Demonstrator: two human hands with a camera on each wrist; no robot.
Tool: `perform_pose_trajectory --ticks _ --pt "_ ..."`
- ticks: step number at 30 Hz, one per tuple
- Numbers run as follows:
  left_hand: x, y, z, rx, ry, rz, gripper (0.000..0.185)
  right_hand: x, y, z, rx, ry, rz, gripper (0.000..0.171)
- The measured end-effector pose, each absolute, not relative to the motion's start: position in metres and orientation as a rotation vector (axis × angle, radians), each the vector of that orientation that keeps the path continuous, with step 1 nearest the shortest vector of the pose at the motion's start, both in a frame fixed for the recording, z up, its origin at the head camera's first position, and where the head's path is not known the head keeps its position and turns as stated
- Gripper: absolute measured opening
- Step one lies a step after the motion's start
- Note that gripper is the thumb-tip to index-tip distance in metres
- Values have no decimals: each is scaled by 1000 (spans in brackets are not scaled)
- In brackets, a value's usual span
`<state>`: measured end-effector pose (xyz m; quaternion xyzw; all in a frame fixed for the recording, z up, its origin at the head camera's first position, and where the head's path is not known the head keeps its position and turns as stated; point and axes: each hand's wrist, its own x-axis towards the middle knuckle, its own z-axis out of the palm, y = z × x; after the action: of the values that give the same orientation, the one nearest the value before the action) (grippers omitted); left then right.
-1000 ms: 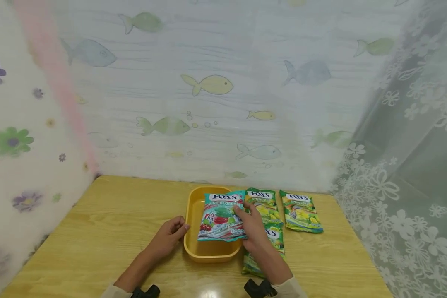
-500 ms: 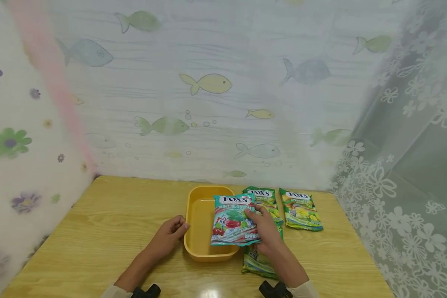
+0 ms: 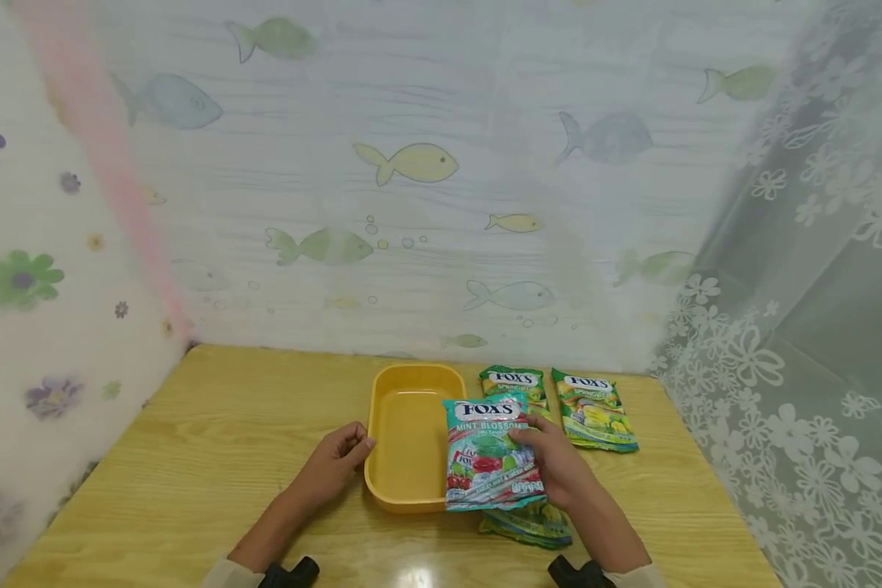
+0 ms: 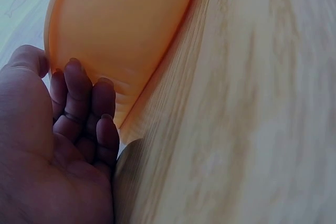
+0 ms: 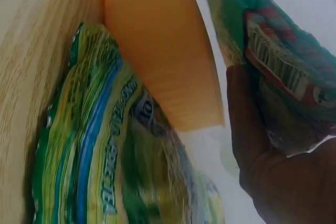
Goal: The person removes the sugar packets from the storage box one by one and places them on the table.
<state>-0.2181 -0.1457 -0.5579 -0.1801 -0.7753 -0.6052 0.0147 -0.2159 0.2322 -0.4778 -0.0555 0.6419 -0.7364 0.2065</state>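
Fish-patterned sheeting backs a wooden worktop (image 3: 191, 457) with one yellow tray (image 3: 404, 441) and three green candy bags: two (image 3: 594, 412) behind, one (image 3: 529, 527) under the right hand (image 3: 559, 465). That hand grips a single mint candy bag (image 3: 491, 453) over the tray's right rim. The left hand (image 3: 334, 461), fingers curled, touches the tray's left wall.

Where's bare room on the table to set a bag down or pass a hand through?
Free: the wooden table left of the yellow tray, beyond the left hand at its wall; also the tray's floor. Crowded: right of the tray, where the right hand holds the mint bag over a green bag, two green bags behind.
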Motion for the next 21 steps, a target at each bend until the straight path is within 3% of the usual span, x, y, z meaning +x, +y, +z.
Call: perform_pose_trajectory --ticks 6,11,21 --pt "-219 -147 -564 -592 -2387 -1886 26 -217 248 -483 -160 1878 -1964 80" --pt "-224 -144 -562 -607 -2371 -1882 26 -223 265 -480 -245 1828 -1961 72" --pt "-220 -143 -561 -525 -2434 -1897 26 -226 286 -488 -146 1918 -1922 90"
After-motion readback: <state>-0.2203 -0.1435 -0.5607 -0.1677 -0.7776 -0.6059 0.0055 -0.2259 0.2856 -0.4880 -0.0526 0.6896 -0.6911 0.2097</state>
